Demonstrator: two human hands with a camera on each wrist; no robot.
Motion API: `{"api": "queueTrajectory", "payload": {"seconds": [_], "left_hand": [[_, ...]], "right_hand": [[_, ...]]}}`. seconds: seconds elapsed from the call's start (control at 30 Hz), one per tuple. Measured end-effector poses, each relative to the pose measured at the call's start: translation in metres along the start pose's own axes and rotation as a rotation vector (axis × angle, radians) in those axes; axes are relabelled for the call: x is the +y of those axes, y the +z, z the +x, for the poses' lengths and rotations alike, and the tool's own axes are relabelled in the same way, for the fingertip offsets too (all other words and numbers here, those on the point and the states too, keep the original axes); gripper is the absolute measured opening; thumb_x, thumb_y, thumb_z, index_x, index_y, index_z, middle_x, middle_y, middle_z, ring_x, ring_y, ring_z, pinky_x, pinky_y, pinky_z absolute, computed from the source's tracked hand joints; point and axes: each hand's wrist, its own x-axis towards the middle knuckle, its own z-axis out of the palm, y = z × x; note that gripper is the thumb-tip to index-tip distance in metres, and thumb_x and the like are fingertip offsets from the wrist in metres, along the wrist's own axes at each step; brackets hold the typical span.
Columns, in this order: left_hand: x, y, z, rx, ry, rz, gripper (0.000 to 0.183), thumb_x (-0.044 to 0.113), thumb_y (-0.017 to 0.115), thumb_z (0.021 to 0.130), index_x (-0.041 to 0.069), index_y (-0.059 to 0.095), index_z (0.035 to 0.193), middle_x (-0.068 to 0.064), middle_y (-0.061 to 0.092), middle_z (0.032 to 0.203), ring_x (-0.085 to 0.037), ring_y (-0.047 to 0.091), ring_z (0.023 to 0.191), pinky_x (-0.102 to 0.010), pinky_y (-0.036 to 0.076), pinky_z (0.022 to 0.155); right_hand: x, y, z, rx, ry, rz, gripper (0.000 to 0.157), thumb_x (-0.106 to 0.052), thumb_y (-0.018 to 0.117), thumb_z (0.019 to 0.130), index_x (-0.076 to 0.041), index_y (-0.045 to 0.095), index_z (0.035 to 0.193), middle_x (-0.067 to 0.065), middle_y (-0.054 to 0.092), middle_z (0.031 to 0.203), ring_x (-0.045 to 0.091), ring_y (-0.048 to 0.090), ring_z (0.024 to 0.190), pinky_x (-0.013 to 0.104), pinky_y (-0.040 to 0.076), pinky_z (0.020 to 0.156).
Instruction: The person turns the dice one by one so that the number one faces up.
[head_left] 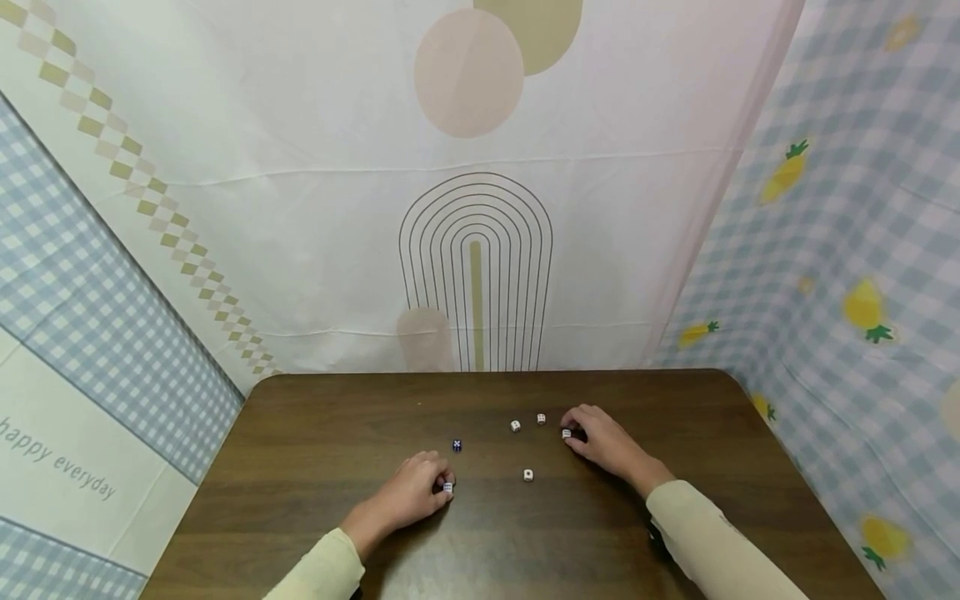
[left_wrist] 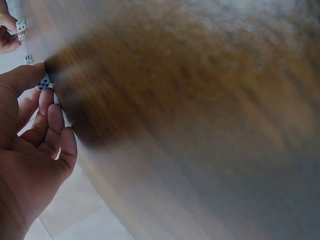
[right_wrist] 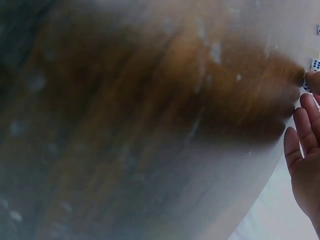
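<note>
My left hand [head_left: 411,490] pinches a white die [head_left: 447,487] between thumb and fingers, low over the brown wooden table [head_left: 315,450]. Dark pips show on that die [left_wrist: 43,83] in the left wrist view. Farther back on the right, my right hand [head_left: 604,440] pinches another white die [head_left: 566,434] at its fingertips. Just beyond the left hand sits a blue die [head_left: 457,446]. Two loose white dice, one [head_left: 515,426] and another [head_left: 542,418], lie left of the right hand. A third loose white die [head_left: 528,475] rests between the hands, nearer the front.
The table's back edge [head_left: 480,374] runs close to a white patterned cloth [head_left: 330,250]. Blue checked cloth hangs at the left [head_left: 112,283] and, with pineapples on it, at the right [head_left: 817,242].
</note>
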Motion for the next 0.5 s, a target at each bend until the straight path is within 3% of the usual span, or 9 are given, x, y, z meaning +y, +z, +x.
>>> {"api": "queueTrajectory", "payload": {"seconds": [0.5], "left_hand": [[-0.0013, 0.0013, 0.0011, -0.003, -0.001, -0.002, 0.018, 0.016, 0.08, 0.082, 0.02, 0.063, 0.082, 0.012, 0.051, 0.08, -0.005, 0.048, 0.079, -0.029, 0.041, 0.074]], "right_hand": [[0.0006, 0.0015, 0.0003, 0.005, 0.004, 0.001, 0.011, -0.016, 0.076, 0.092, -0.018, 0.068, 0.099, -0.006, 0.062, 0.099, 0.013, 0.055, 0.094, 0.039, 0.05, 0.085]]}}
